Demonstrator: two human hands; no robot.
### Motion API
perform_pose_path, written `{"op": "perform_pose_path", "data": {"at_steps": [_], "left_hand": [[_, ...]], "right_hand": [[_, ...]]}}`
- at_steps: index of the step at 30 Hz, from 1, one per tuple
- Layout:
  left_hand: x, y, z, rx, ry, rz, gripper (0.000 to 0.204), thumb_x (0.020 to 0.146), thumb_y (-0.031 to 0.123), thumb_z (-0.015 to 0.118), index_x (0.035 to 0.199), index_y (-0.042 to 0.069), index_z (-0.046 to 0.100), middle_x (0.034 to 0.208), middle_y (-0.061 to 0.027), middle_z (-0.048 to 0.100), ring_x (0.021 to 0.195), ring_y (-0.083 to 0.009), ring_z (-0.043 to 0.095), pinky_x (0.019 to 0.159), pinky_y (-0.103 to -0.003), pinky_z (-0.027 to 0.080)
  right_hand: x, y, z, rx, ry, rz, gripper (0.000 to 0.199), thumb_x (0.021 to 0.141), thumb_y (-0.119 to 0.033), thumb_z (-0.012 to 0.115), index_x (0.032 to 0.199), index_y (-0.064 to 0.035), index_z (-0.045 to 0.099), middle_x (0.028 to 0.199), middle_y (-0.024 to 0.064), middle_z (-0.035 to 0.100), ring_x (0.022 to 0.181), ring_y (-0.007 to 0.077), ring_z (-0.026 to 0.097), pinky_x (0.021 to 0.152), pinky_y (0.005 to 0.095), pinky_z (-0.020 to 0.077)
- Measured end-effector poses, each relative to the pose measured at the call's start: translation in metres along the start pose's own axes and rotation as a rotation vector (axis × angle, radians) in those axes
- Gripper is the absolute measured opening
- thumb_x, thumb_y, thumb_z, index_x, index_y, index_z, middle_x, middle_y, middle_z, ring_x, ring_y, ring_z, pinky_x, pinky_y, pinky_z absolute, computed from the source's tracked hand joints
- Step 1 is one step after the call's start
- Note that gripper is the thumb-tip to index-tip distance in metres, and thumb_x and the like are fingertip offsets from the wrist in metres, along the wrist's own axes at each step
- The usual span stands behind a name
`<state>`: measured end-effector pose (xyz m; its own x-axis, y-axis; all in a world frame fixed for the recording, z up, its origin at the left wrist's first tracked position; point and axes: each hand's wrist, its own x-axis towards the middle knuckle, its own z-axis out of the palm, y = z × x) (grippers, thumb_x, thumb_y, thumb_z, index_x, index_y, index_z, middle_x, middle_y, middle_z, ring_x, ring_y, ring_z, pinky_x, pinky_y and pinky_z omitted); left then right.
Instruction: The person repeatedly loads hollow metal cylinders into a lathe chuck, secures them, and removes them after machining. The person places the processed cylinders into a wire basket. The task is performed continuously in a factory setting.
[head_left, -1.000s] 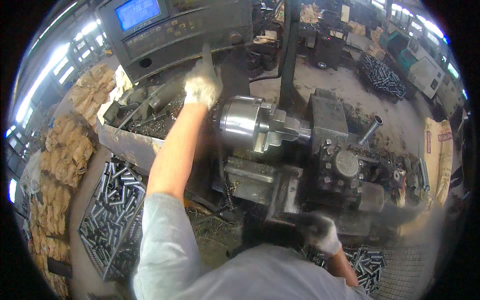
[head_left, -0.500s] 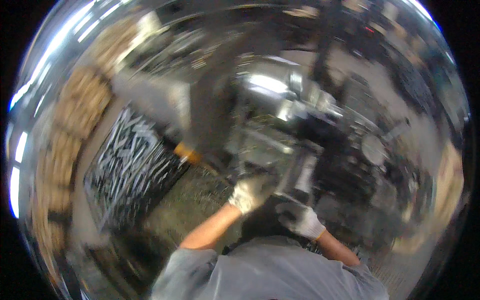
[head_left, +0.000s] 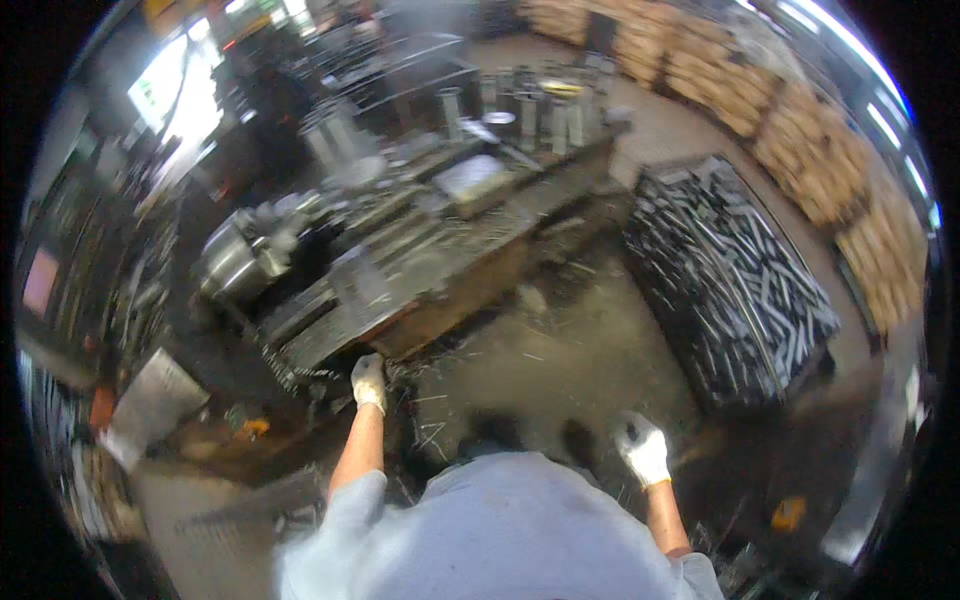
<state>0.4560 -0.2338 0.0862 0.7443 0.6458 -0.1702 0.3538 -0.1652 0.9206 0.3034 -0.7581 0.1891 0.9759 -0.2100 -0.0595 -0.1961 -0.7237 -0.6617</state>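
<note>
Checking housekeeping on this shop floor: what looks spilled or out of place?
Thin metal shavings lie scattered over the dirty concrete floor beside the grey metal lathe bed, close to the white-gloved left hand. The crate of grey steel rods holds them jumbled, not stacked.

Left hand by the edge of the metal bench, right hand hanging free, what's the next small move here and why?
Probably swing the right hand toward the crate of metal rods. It hangs empty over the floor on that side, with the crate the nearest stock to it, while the left hand rests at the bench edge among loose shavings and seems to hold nothing. The picture is blurred, so this is a guess.
</note>
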Motion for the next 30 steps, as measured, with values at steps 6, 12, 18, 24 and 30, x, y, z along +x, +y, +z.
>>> {"op": "perform_pose_path", "data": {"at_steps": [6,12,18,24,30], "left_hand": [[0.019,-0.057,-0.176,-0.854,0.661,-0.336,0.048,0.106,0.049,0.047,0.083,0.01,0.063,0.066,-0.0065,0.054,0.059,-0.0213,0.05,0.056,-0.036,0.041],[0.019,-0.081,-0.247,0.051,1.259,-0.244,0.056,0.111,0.038,0.045,0.139,-0.01,0.051,0.139,-0.0305,0.061,0.124,-0.0456,0.061,0.104,-0.048,0.047],[0.015,-0.084,-0.272,0.222,1.105,-0.208,0.056,0.109,0.047,0.045,0.136,0.0,0.061,0.13,-0.0226,0.067,0.115,-0.0362,0.063,0.095,-0.044,0.051],[0.017,-0.098,-0.248,-1.119,0.769,-0.186,0.037,0.103,0.051,0.049,0.085,0.018,0.052,0.067,-0.0017,0.05,0.059,-0.0211,0.047,0.057,-0.04,0.042],[-0.026,-0.181,-0.081,-0.21,0.423,-0.454,0.018,0.097,0.022,0.063,0.097,0.006,0.071,0.094,-0.0104,0.072,0.088,-0.0228,0.066,0.077,-0.038,0.054]], "right_hand": [[0.129,-0.154,0.044,-0.119,-0.322,-0.649,0.025,0.088,-0.022,0.07,0.11,-0.0106,0.075,0.097,0.0177,0.075,0.087,0.0402,0.072,0.076,0.0475,0.059],[0.245,-0.246,0.071,-0.132,-0.439,-0.936,0.032,0.087,-0.022,0.071,0.116,-0.0098,0.074,0.107,0.0172,0.075,0.093,0.0375,0.073,0.081,0.0457,0.0602],[0.357,-0.319,0.081,-0.022,-0.453,-1.052,0.033,0.085,-0.017,0.073,0.117,-0.0099,0.074,0.109,0.0168,0.075,0.097,0.0371,0.073,0.086,0.0445,0.0594],[0.483,-0.417,0.095,0.291,-0.519,-1.112,0.027,0.088,-0.008,0.07,0.113,-0.0003,0.073,0.105,0.0179,0.077,0.099,0.0256,0.075,0.091,0.0389,0.0572],[0.604,-0.508,0.228,0.198,-0.605,-1.198,0.045,0.086,-0.027,0.074,0.127,-0.0072,0.071,0.118,0.0146,0.075,0.108,0.0291,0.073,0.096,0.0361,0.0547]]}}
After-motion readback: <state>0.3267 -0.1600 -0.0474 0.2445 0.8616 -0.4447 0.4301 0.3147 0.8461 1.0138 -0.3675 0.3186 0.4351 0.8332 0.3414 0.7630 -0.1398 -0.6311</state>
